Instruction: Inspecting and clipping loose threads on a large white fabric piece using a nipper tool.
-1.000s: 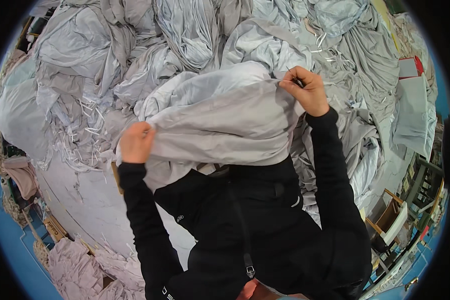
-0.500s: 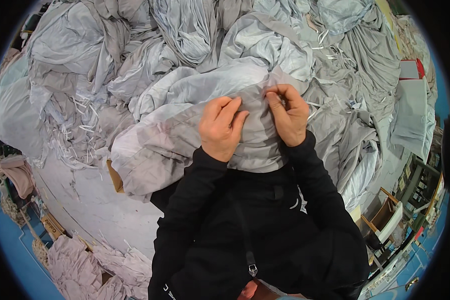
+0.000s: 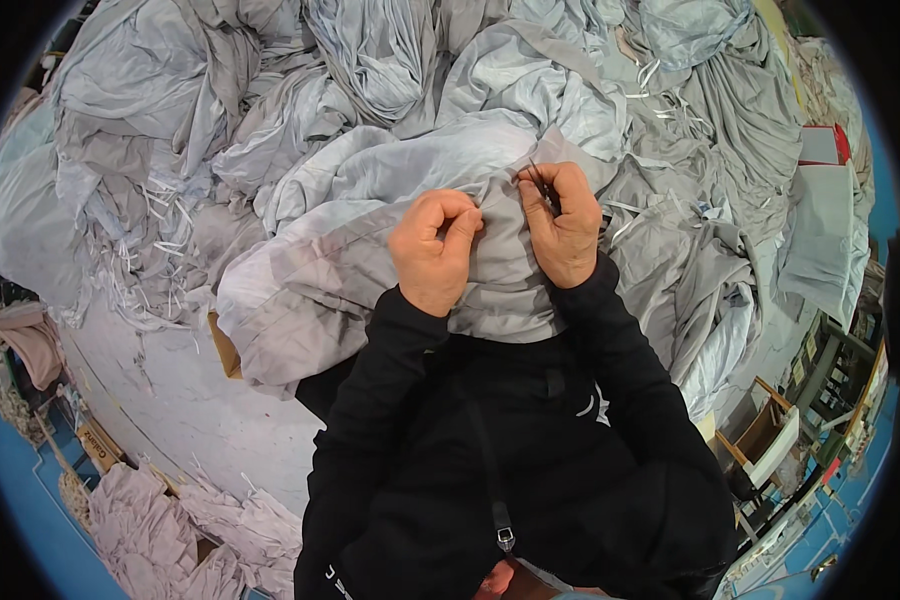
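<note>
A grey fabric piece (image 3: 305,285) with a pale bluish side is spread in front of me, its near edge against my body. My left hand (image 3: 435,248) is closed in a pinch at a fold of this fabric. Close to its right, my right hand (image 3: 562,222) is closed around a small dark pointed tool (image 3: 538,182), its thin tip pointing up and left over the cloth. Most of the tool is hidden by the fingers, so its exact kind does not show.
Heaps of grey and pale blue fabric (image 3: 370,60) cover the far side of the white table (image 3: 170,385). White ties (image 3: 170,215) hang from the left heap. Pinkish cloth (image 3: 145,520) lies at the lower left. A wooden drawer (image 3: 770,435) stands at the right.
The dark pointed tool now shows in my right hand, which has shifted slightly left. My left hand has moved a little left, its fingers pinched more tightly together.
</note>
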A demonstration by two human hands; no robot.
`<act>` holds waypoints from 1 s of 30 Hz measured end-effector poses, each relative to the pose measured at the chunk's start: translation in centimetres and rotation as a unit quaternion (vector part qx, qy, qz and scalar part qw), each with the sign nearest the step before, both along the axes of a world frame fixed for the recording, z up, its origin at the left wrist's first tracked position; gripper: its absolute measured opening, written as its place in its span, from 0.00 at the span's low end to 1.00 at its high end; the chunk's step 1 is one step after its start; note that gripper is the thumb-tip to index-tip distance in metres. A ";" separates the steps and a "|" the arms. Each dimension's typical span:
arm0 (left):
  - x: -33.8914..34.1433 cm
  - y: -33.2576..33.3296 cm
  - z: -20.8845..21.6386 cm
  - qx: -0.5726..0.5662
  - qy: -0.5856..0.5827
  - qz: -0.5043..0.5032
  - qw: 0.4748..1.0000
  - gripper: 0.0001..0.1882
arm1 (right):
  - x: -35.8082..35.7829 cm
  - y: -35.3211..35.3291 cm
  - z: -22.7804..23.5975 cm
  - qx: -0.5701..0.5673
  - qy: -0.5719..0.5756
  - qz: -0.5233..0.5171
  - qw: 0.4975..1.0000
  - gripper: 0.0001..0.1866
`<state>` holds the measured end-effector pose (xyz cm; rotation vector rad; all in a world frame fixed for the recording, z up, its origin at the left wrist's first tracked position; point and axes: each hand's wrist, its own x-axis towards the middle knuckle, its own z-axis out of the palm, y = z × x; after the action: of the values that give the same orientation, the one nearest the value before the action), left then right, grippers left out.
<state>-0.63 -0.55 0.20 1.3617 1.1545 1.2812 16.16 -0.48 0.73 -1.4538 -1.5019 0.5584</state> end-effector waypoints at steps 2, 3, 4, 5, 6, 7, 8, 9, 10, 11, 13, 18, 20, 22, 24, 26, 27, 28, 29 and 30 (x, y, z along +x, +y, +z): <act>-0.2 -0.2 0.3 -0.058 -0.065 -0.002 0.996 0.03 | -0.2 0.0 -0.1 0.005 -0.011 -0.002 1.000 0.04; -0.4 -0.2 0.4 -0.117 -0.130 -0.006 0.985 0.03 | -0.3 0.0 0.0 0.005 -0.012 -0.001 1.000 0.04; -0.7 -0.2 0.5 -0.117 -0.130 -0.005 0.985 0.03 | -0.4 0.1 0.1 0.004 -0.016 -0.002 1.000 0.04; -1.1 -0.2 0.6 -0.163 -0.162 -0.017 0.973 0.04 | -0.5 0.0 0.1 0.003 -0.021 -0.004 1.000 0.05; -1.4 -0.2 0.7 -0.208 -0.192 -0.029 0.959 0.05 | -0.6 0.0 0.1 0.002 -0.021 -0.003 1.000 0.05; -1.5 -0.1 0.7 -0.208 -0.193 -0.029 0.958 0.05 | -0.6 0.0 0.1 0.005 -0.031 -0.006 0.999 0.05; -1.8 0.0 0.8 -0.222 -0.219 -0.025 0.950 0.05 | -0.7 -0.1 0.1 0.007 -0.039 -0.007 0.999 0.06; -2.0 0.0 0.8 -0.236 -0.244 -0.022 0.940 0.06 | -0.9 -0.1 0.2 0.006 -0.039 -0.006 0.999 0.06; -2.1 0.1 0.7 -0.236 -0.244 -0.020 0.940 0.06 | -1.1 -0.2 0.4 0.004 -0.043 -0.005 0.999 0.07; -2.3 0.1 0.6 -0.234 -0.260 -0.017 0.937 0.06 | -1.2 -0.2 0.6 0.002 -0.048 -0.004 0.999 0.07; -2.5 -0.1 0.5 -0.232 -0.275 -0.013 0.933 0.06 | -1.3 0.0 0.6 0.005 -0.044 0.000 0.999 0.08; -3.2 -0.4 -0.5 -0.158 -0.267 0.016 0.951 0.05 | -1.3 0.0 0.6 0.008 -0.044 0.000 0.999 0.08; -3.1 -0.4 -0.1 -0.140 -0.217 0.014 0.966 0.04 | -1.0 0.0 0.4 0.008 -0.055 -0.004 0.998 0.08; -2.9 -0.4 0.4 -0.122 -0.167 0.012 0.978 0.04 | -1.1 -0.1 0.5 0.004 -0.050 -0.004 0.999 0.08; -2.8 -0.4 0.7 -0.066 -0.040 0.004 0.997 0.11 | -1.2 0.0 0.6 0.002 -0.045 -0.005 0.999 0.07; -2.7 -0.3 1.4 -0.019 0.049 0.000 0.999 0.16 | -1.2 0.0 0.7 0.007 -0.052 -0.003 0.999 0.07; -2.6 -0.3 1.8 0.028 0.137 -0.004 0.990 0.20 | -1.2 0.0 0.7 0.007 -0.052 -0.003 0.999 0.07; -2.4 -0.3 2.0 0.028 0.136 -0.005 0.990 0.20 | -1.1 0.1 0.6 0.013 -0.044 -0.003 0.999 0.07; -2.1 -0.4 2.2 0.042 0.163 -0.001 0.986 0.20 | -1.2 0.1 0.5 0.020 -0.035 -0.001 0.999 0.07; -1.9 -0.5 2.3 0.056 0.190 0.002 0.980 0.20 | -1.2 0.1 0.5 0.020 -0.035 0.000 0.999 0.07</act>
<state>-2.52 -1.00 2.48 1.7424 1.3567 1.1312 14.97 -0.40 1.20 -1.4560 -1.5577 0.4793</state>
